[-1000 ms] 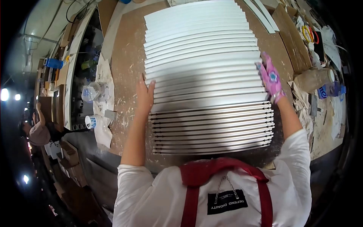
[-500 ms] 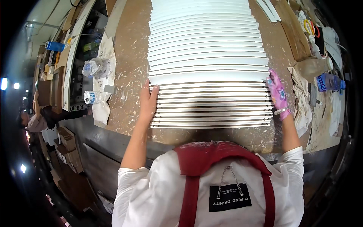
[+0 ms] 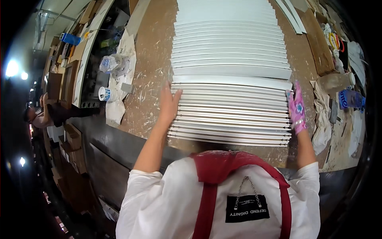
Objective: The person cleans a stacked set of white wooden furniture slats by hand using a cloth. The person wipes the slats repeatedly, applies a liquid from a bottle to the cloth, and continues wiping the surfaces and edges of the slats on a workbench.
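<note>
A long row of white slats point(image 3: 230, 61) lies across the brown workbench. Those farther away overlap nearly flat, while the near ones point(image 3: 232, 115) show as narrow edges with dark pegs at their ends. My bare left hand point(image 3: 169, 103) rests against the left ends of the slats, fingers stretched forward and thumb apart over the edges. At the right ends, my right hand point(image 3: 296, 109) wears a pink flowered glove, its fingers also extended along the slats and its thumb inward. Both hands are open, touching the slat ends at about the same row.
On the left, a plastic jug point(image 3: 113, 63) and a white cup point(image 3: 106, 94) stand on a stained cloth. A cloudy container point(image 3: 336, 84), a blue-labelled bottle point(image 3: 351, 98) and a crumpled cloth point(image 3: 321, 119) sit at right. Loose white strips point(image 3: 292, 18) lie far right. Another person point(image 3: 43, 113) stands left.
The view has shifted, so the bench appears farther right and lower. Slats between my hands now sit less evenly, some tilted slightly. My hands stay at the slat ends.
</note>
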`<state>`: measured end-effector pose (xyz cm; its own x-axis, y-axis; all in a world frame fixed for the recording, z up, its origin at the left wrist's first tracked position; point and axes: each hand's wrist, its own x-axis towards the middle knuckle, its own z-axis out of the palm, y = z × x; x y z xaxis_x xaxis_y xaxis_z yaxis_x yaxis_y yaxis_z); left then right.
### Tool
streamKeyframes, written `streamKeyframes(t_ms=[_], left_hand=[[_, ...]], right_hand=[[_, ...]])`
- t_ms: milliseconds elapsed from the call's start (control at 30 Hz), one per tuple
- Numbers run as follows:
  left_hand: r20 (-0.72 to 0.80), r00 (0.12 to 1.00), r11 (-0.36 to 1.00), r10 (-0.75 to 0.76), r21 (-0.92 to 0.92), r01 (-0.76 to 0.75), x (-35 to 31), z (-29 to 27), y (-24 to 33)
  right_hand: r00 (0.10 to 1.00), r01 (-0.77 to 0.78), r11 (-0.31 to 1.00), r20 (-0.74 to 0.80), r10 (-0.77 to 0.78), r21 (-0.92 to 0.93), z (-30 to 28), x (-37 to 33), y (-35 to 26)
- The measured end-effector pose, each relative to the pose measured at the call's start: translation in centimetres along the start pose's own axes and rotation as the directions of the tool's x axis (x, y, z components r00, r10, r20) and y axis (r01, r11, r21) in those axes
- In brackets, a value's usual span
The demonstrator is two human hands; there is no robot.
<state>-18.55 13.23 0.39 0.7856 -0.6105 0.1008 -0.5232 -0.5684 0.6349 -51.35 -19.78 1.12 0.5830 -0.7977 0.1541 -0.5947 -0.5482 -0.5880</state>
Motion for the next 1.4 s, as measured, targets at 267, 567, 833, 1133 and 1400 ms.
streamKeyframes(t_ms=[267,567,833,1133,1400], left_hand=[[0.096,0.977,0.883,-0.190,-0.418,0.213,-2.1,-2.7,-2.3],[0.029,0.985,0.964,-0.170,-0.200,0.172,-9.8,-1.7,0.7],[0.019,0.982,0.964,-0.188,-0.186,0.189,-11.6,-1.9,0.1],[-0.141,0.958,0.834,-0.248,-0.535,0.137,-11.1,-2.7,-1.0],[0.068,0.975,0.953,-0.214,-0.205,0.223,-15.1,-3.6,1.0]], right_hand=[[0.947,-0.309,0.756,0.262,0.187,0.577,-3.1,0.9,1.3],[0.992,-0.113,0.955,0.084,0.093,0.275,-2.4,-9.1,1.3],[0.994,-0.103,0.978,-0.030,0.110,0.179,-1.8,-11.7,1.0],[0.923,-0.334,0.618,0.112,0.369,0.711,-3.2,-10.5,0.3],[0.993,0.056,0.998,0.103,-0.059,0.024,-3.5,-18.0,1.0]])
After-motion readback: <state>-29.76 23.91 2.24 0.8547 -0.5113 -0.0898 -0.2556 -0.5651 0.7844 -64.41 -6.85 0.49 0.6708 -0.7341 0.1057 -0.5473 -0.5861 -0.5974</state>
